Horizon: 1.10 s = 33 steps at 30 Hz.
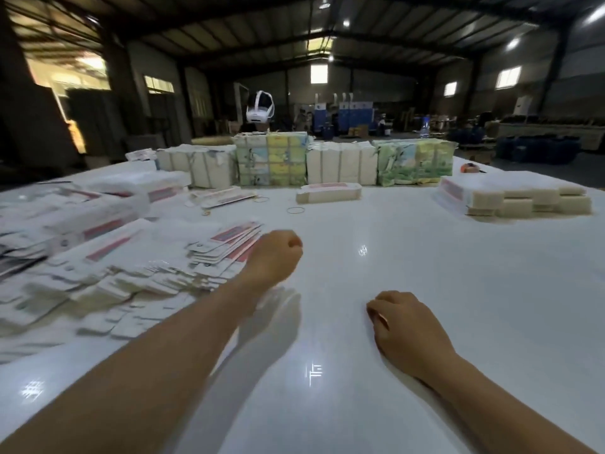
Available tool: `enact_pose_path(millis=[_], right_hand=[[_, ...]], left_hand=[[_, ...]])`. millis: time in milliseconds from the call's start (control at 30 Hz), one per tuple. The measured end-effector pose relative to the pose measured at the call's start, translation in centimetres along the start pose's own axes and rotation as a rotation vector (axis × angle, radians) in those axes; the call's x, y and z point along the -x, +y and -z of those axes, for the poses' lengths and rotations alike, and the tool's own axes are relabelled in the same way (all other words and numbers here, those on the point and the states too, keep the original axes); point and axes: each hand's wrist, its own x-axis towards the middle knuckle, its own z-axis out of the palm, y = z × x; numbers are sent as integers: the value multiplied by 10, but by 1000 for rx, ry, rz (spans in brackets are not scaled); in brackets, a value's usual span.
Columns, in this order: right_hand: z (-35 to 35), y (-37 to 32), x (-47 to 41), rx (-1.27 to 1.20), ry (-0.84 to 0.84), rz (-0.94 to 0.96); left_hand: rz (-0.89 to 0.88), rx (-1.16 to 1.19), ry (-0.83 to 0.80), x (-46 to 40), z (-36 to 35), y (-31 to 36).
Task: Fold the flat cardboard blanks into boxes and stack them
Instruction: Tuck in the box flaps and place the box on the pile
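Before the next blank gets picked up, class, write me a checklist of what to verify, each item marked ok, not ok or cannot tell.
1. Left hand free: ok, fingers curled, holding nothing.
2. Right hand free: ok, curled on the table, holding nothing.
3. Flat blanks close to the left hand: ok, fanned pile right beside it.
4. Bare folding space in front: ok.
5. Folded box already made: ok, one lies across the table.
6. Top blank separable from the pile: cannot tell, blurred.
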Motion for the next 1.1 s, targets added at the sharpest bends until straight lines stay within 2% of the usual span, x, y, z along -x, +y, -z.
enact_pose_path(millis=[67,167,300,367,533,667,733,833,900,967,1033,1100], right_hand=[[1,-1,0,11,12,-15],[2,-3,-1,0,13,-25],[5,-5,-1,-12,2,-35],[6,-5,-2,-1,-12,-37],[8,-9,1,-9,-23,-41],[8,-9,1,-24,-32,-41],[7,-9,2,-26,-30,-46],[4,-5,4,-9,-32,-39],[4,-3,3,-28,-51,-29],[13,-5,2,-282,-1,-137],[29,-4,-1,-884,143,-439],[43,0,-4,-1559,139,-711]], left_hand=[[112,-240,65,-29,22,-33],[278,-548,-16,-56,38,-83],[433,-564,-159,-72,33,-114],[368,-562,-148,-73,24,-111],[65,-924,-171,-70,17,-93],[-7,-1018,-230,-70,25,-87],[-37,-1068,-199,-64,30,-77],[-42,-1022,-109,-45,35,-50],[-106,-844,-2,-25,30,-28],[-293,-615,144,5,16,-5],[-515,-404,241,42,-4,15],[-636,-311,289,74,-24,28]])
